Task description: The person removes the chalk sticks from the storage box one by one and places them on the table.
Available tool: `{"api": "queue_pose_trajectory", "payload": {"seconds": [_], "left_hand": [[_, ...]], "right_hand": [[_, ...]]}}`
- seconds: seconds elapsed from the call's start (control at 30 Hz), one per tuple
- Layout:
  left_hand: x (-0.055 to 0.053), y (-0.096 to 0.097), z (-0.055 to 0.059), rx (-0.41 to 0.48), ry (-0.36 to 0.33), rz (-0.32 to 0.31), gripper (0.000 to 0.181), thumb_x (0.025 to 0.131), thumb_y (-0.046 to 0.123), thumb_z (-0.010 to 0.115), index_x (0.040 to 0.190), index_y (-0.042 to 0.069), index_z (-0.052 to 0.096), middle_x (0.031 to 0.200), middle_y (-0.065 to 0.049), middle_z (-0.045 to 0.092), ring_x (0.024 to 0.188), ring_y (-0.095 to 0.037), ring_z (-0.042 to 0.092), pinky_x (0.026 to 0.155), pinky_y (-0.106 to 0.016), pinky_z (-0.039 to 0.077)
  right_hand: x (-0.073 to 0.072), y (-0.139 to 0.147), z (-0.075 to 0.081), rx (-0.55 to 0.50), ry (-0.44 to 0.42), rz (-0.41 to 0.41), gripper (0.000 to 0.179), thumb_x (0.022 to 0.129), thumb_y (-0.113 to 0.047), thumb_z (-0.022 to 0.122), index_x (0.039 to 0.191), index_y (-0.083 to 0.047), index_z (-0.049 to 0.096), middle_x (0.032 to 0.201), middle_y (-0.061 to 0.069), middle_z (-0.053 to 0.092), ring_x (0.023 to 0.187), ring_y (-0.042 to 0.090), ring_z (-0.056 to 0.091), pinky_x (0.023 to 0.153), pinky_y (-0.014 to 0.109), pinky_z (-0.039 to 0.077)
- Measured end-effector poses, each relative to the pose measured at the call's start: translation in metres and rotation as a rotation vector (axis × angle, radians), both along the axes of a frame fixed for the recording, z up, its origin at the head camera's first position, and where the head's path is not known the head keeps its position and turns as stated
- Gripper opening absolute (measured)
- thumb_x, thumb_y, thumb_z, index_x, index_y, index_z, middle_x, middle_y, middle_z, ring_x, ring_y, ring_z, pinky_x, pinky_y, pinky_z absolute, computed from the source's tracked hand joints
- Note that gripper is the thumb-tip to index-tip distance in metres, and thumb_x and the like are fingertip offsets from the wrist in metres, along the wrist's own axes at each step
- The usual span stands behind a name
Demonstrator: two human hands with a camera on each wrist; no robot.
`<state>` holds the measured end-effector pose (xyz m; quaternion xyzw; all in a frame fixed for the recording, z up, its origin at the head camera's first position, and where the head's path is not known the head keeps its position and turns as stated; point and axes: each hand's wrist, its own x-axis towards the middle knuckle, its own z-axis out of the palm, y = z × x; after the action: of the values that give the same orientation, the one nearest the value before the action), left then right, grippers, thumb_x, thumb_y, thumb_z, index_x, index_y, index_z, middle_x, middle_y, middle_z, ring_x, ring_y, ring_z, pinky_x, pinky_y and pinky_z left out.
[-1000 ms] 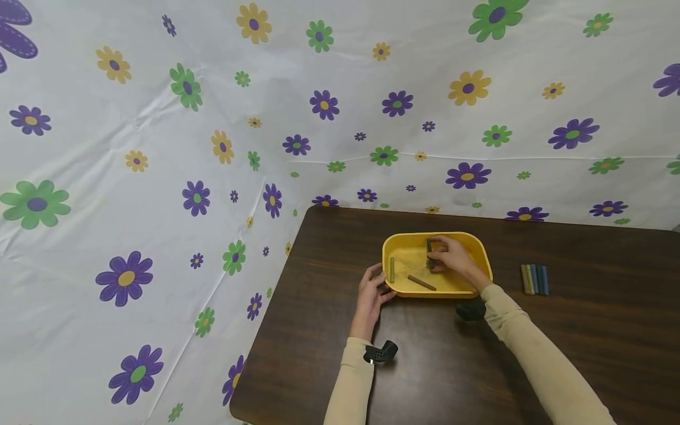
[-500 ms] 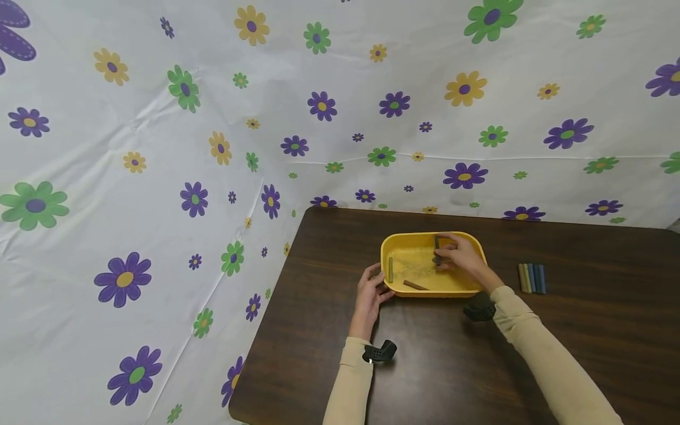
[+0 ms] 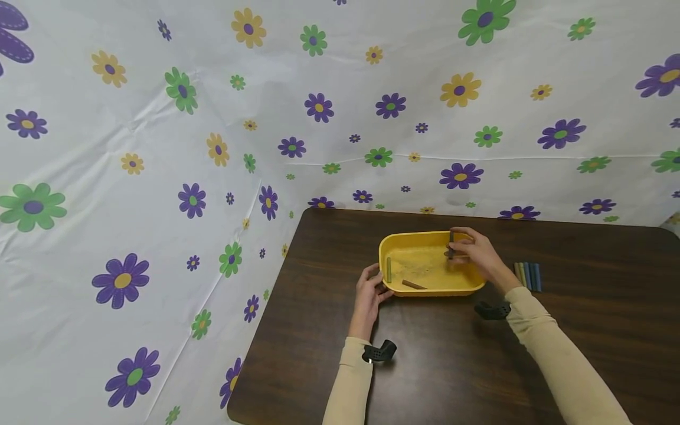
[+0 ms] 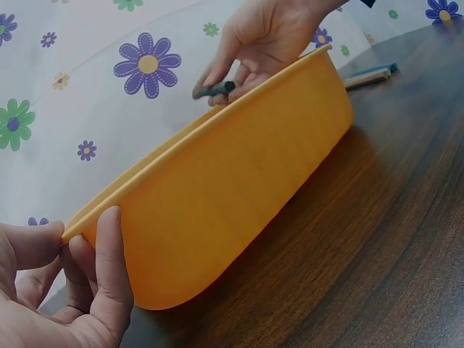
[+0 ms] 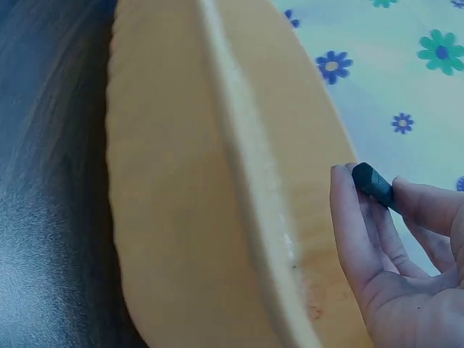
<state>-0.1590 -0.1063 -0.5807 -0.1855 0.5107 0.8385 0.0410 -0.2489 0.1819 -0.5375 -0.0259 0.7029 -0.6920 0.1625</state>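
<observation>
A yellow plastic tub (image 3: 425, 292) stands on the table. My left hand (image 3: 368, 298) grips its left end, thumb at the rim and fingers against the outer wall, as the left wrist view shows. Over the tub's right part, my right hand (image 3: 480, 254) pinches a dark green chalk stick (image 5: 375, 184) between thumb and fingertips. In the head view this chalk stick (image 3: 451, 244) is held upright. Inside the tub lie an olive-green stick (image 3: 389, 270) along the left wall and a brown stick (image 3: 414, 284) near the front wall.
Right of the tub, several sticks (image 3: 529, 276) in yellowish and blue tones lie side by side on the dark wooden table (image 3: 425, 366). The right forearm passes close to them. Behind the table hangs a white flowered sheet (image 3: 340, 88).
My right hand has moved right across the tub with the dark green chalk stick, to near the right end. My left hand has stayed on the tub's left end.
</observation>
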Motion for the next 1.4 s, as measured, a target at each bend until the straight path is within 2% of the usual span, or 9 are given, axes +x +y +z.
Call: {"api": "queue_pose_trajectory", "payload": {"seconds": [0.07, 0.17, 0.4, 0.57, 0.7, 0.9, 1.17, 1.33, 1.4], "left_hand": [[0.0, 0.0, 0.0, 0.001, -0.003, 0.002, 0.035, 0.105, 0.012, 0.06, 0.139, 0.003, 0.058, 0.118, -0.026, 0.064, 0.076, -0.017, 0.065, 0.063, -0.028, 0.058], [0.002, 0.0, 0.001, -0.003, -0.003, 0.001, 0.037, 0.105, 0.012, 0.06, 0.141, 0.002, 0.057, 0.118, -0.025, 0.064, 0.076, -0.016, 0.065, 0.063, -0.028, 0.058], [0.002, 0.002, 0.0, -0.009, 0.003, 0.015, 0.036, 0.105, 0.013, 0.061, 0.139, 0.001, 0.058, 0.116, -0.025, 0.065, 0.075, -0.016, 0.065, 0.063, -0.028, 0.058], [0.003, 0.002, -0.001, -0.02, 0.005, 0.013, 0.036, 0.104, 0.013, 0.061, 0.139, 0.001, 0.059, 0.116, -0.025, 0.065, 0.076, -0.017, 0.065, 0.063, -0.028, 0.058], [0.004, 0.001, -0.001, -0.023, -0.002, 0.01, 0.037, 0.105, 0.014, 0.061, 0.14, 0.002, 0.058, 0.117, -0.023, 0.065, 0.079, -0.018, 0.066, 0.064, -0.029, 0.058], [0.004, 0.002, -0.002, -0.021, -0.007, 0.012, 0.035, 0.105, 0.016, 0.062, 0.138, 0.005, 0.062, 0.117, -0.021, 0.066, 0.078, -0.017, 0.067, 0.065, -0.029, 0.059], [0.004, 0.004, -0.002, -0.031, 0.008, 0.002, 0.037, 0.104, 0.017, 0.063, 0.138, 0.004, 0.06, 0.114, -0.021, 0.065, 0.078, -0.016, 0.066, 0.065, -0.029, 0.058], [0.004, 0.003, -0.003, -0.033, 0.003, 0.0, 0.037, 0.105, 0.016, 0.062, 0.14, 0.004, 0.059, 0.114, -0.021, 0.065, 0.077, -0.016, 0.065, 0.065, -0.029, 0.059], [0.003, 0.003, -0.003, -0.028, -0.001, 0.003, 0.036, 0.105, 0.015, 0.061, 0.14, 0.005, 0.06, 0.114, -0.021, 0.066, 0.078, -0.017, 0.066, 0.065, -0.029, 0.059]], "right_hand": [[0.001, 0.005, 0.003, -0.024, -0.002, -0.007, 0.062, 0.106, -0.01, 0.06, 0.159, 0.002, 0.03, 0.107, 0.009, 0.073, 0.09, 0.015, 0.075, 0.085, 0.042, 0.059], [0.002, 0.012, 0.007, -0.051, -0.01, -0.014, 0.062, 0.105, -0.01, 0.061, 0.158, 0.001, 0.03, 0.102, 0.002, 0.073, 0.092, 0.016, 0.075, 0.085, 0.041, 0.059], [0.005, 0.035, 0.017, -0.082, -0.016, -0.064, 0.062, 0.103, -0.009, 0.066, 0.157, -0.005, 0.035, 0.101, 0.001, 0.073, 0.091, 0.018, 0.075, 0.078, 0.034, 0.061], [0.011, 0.056, 0.018, -0.108, -0.005, -0.082, 0.053, 0.102, -0.009, 0.066, 0.151, -0.014, 0.045, 0.099, -0.003, 0.074, 0.088, 0.015, 0.075, 0.075, 0.031, 0.061], [0.018, 0.075, 0.019, -0.136, 0.005, -0.091, 0.043, 0.102, -0.008, 0.066, 0.14, -0.024, 0.053, 0.101, -0.002, 0.074, 0.088, 0.015, 0.075, 0.075, 0.032, 0.061], [0.029, 0.104, 0.017, -0.165, 0.011, -0.124, 0.041, 0.102, -0.007, 0.066, 0.134, -0.03, 0.056, 0.1, -0.004, 0.074, 0.088, 0.012, 0.075, 0.075, 0.032, 0.061], [0.043, 0.142, 0.008, -0.237, -0.007, -0.166, 0.04, 0.103, -0.003, 0.063, 0.134, -0.028, 0.058, 0.101, -0.005, 0.075, 0.09, 0.008, 0.073, 0.073, 0.03, 0.061], [0.053, 0.163, 0.001, -0.217, -0.021, -0.203, 0.045, 0.103, -0.004, 0.063, 0.141, -0.027, 0.056, 0.1, -0.008, 0.075, 0.091, 0.004, 0.071, 0.073, 0.027, 0.06], [0.057, 0.171, -0.002, -0.169, -0.015, -0.217, 0.046, 0.103, -0.005, 0.063, 0.143, -0.028, 0.055, 0.098, -0.012, 0.075, 0.089, 0.002, 0.07, 0.072, 0.025, 0.06]]}}
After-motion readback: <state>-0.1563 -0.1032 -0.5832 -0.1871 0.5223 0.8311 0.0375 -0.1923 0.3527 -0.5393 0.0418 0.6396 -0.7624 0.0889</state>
